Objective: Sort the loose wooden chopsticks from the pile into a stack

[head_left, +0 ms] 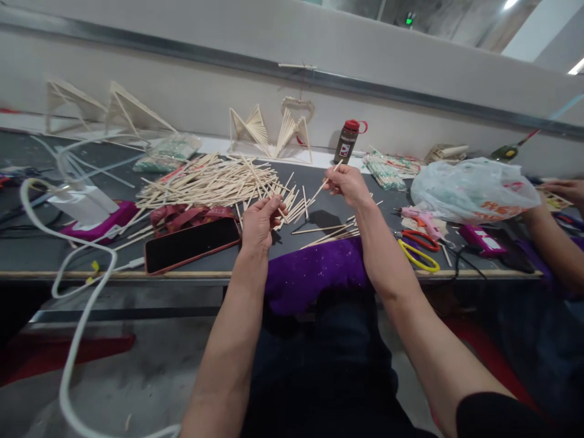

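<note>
One purple cloth (pixel 314 274) drapes over the near edge of the desk (pixel 31 249), right of a dark-screened phone (pixel 191 245). Beyond, the left hand (pixel 260 220) has thumb and fingers drawn together beside loose sticks (pixel 298 210); whether it grips one cannot be told. The right hand (pixel 347 182) pinches a thin wooden stick (pixel 318 194), aslant. Farther back lie a stick pile (pixel 205 182), a red-capped bottle (pixel 344 146) and fan-shaped stick frames (pixel 255 131).

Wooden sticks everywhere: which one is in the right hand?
The stick slanting up through the right hand, upper end showing near the red-lidded bottle; those in the pile lie on the table.
</note>
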Demonstrator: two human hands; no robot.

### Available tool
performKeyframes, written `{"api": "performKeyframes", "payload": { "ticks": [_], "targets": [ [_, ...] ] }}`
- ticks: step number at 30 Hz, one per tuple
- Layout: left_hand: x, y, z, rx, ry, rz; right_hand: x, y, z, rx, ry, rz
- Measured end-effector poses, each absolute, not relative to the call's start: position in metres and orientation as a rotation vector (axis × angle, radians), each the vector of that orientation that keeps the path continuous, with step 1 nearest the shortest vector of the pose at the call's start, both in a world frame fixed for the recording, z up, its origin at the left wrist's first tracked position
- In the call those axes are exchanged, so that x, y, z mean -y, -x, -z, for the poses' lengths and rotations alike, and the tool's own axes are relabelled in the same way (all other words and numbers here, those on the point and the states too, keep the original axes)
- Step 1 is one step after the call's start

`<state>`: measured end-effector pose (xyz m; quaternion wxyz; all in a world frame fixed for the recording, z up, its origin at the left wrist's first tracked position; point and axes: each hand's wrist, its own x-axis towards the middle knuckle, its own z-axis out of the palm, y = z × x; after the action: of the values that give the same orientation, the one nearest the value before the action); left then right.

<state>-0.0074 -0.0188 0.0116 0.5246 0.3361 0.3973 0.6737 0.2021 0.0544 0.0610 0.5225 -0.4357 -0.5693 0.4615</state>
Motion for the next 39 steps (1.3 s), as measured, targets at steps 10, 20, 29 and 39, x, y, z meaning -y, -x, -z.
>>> {"api": "performKeyframes", "payload": {
  "ticks": [10, 20, 29, 39],
  "targets": [
    [0.020, 0.004, -0.013, -0.969, -0.875, -1.566, 0.003, -0.265, -0.051, 1.444, 1.072, -1.103],
    [0.019, 0.003, -0.014, -0.990, -0.891, -1.569, 0.018, -0.298, -0.031, 1.393, 1.191, -1.087],
    [0.019, 0.002, -0.015, -1.013, -0.904, -1.562, 0.017, -0.308, -0.029, 1.788, 1.313, -0.654],
    [0.021, 0.001, -0.018, -1.025, -0.905, -1.547, 0.014, -0.289, -0.022, 2.351, 1.399, -0.194]
  ]
}}
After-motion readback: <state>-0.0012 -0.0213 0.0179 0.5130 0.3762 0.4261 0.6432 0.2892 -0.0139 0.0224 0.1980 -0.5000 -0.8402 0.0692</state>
